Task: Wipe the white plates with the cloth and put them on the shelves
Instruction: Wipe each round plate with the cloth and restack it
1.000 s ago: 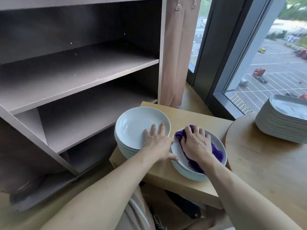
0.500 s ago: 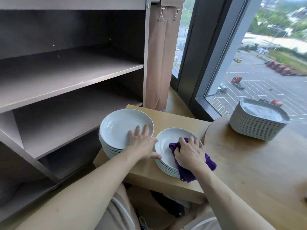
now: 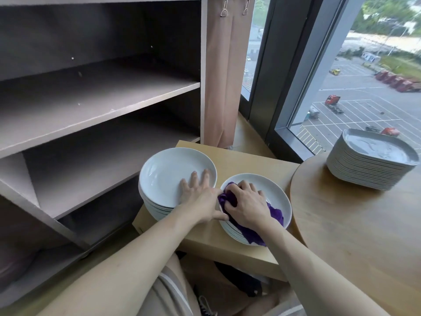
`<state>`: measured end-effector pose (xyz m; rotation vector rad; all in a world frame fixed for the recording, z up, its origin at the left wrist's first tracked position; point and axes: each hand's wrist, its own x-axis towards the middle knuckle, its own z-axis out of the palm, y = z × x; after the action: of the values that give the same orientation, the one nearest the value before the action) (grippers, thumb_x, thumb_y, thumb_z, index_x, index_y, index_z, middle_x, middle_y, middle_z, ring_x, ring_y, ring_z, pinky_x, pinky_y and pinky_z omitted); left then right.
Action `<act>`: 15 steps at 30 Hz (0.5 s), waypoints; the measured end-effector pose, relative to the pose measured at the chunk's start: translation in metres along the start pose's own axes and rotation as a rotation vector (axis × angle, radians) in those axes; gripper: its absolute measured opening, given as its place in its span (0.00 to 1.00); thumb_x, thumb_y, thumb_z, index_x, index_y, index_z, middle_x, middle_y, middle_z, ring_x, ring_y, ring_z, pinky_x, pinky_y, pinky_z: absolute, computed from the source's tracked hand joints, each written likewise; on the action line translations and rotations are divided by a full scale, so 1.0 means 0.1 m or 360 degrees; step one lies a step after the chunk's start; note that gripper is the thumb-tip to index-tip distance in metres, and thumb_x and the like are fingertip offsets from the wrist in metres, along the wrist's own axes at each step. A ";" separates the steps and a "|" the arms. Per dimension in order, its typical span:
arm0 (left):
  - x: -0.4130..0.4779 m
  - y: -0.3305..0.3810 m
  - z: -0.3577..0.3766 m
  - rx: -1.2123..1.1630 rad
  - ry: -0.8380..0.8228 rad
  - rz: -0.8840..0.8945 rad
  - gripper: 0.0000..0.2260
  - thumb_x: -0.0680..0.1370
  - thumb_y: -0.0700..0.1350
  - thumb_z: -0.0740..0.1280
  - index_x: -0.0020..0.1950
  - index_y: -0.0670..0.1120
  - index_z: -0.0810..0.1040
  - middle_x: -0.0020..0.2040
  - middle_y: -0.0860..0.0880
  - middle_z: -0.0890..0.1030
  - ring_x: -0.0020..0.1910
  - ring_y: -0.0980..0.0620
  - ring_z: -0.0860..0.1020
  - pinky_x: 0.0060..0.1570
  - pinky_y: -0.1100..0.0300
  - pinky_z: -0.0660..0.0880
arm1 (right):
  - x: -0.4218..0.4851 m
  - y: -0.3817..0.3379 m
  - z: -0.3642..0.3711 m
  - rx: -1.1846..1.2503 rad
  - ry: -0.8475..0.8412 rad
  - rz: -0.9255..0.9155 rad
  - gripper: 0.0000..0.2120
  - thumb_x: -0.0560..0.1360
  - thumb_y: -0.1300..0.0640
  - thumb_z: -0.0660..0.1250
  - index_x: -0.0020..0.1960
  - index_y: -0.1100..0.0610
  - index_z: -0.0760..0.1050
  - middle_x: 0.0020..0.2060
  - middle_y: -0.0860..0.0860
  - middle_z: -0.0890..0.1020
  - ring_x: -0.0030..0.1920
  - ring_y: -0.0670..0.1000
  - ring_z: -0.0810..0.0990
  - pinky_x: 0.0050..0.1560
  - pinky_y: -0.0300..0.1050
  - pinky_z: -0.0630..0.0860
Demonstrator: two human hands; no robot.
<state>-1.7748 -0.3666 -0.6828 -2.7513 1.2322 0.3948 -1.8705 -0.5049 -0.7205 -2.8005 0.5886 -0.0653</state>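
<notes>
Obs: left hand (image 3: 200,195) flat, fingers spread on top plate of left stack (image 3: 166,174), at left edge of small table (image 3: 246,160); likely steadying. right hand (image 3: 246,206) curled, bunching purple cloth (image 3: 275,212) onto top plate of right stack (image 3: 273,188), at front edge: wiping. No plates on shelves (image 3: 102,103) yet.

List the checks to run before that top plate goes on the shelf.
1. Purple cloth under right hand, on the right stack: ok.
2. Top plate wiped all over: cannot tell.
3. Left hand free to lift: not ok, it presses flat on the left stack.
4. Cloth off the plate: not ok.
5. Shelf has room: ok.
</notes>
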 end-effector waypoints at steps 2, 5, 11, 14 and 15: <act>0.00 0.01 -0.01 -0.0005 -0.0011 -0.0010 0.37 0.70 0.73 0.69 0.76 0.64 0.64 0.83 0.42 0.44 0.80 0.32 0.44 0.73 0.31 0.49 | 0.06 -0.01 0.06 -0.0060 0.0114 0.0009 0.16 0.75 0.38 0.57 0.58 0.44 0.70 0.51 0.47 0.72 0.55 0.53 0.71 0.55 0.53 0.67; 0.00 0.03 -0.02 -0.0009 -0.0007 -0.0015 0.40 0.71 0.73 0.69 0.78 0.63 0.60 0.83 0.41 0.44 0.80 0.32 0.43 0.74 0.30 0.49 | 0.13 0.03 0.11 -0.0109 0.0230 -0.0011 0.18 0.74 0.37 0.57 0.58 0.44 0.70 0.51 0.47 0.73 0.53 0.53 0.72 0.54 0.52 0.68; 0.01 0.02 -0.01 -0.0001 -0.0001 -0.0010 0.42 0.71 0.73 0.68 0.80 0.66 0.52 0.83 0.41 0.42 0.80 0.32 0.43 0.74 0.31 0.49 | 0.22 0.12 0.11 -0.0119 0.0301 -0.0010 0.17 0.74 0.37 0.59 0.58 0.44 0.70 0.53 0.47 0.73 0.56 0.53 0.72 0.54 0.52 0.68; 0.01 0.03 -0.02 0.0012 -0.0001 0.0004 0.42 0.71 0.73 0.67 0.80 0.67 0.51 0.83 0.41 0.43 0.80 0.32 0.43 0.74 0.30 0.49 | 0.21 0.12 0.12 -0.0150 0.0302 0.0040 0.18 0.75 0.38 0.58 0.59 0.46 0.71 0.54 0.48 0.73 0.57 0.54 0.72 0.54 0.52 0.67; 0.00 0.03 -0.02 0.0010 -0.0003 0.0006 0.42 0.71 0.73 0.67 0.80 0.66 0.52 0.83 0.42 0.43 0.80 0.32 0.43 0.74 0.30 0.49 | 0.21 0.12 0.12 -0.0165 0.0301 0.0063 0.18 0.76 0.38 0.58 0.60 0.46 0.71 0.54 0.49 0.73 0.57 0.54 0.72 0.54 0.52 0.67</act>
<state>-1.7764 -0.3688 -0.6814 -2.7430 1.2364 0.3927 -1.8551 -0.5204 -0.7358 -2.9020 0.7098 -0.3028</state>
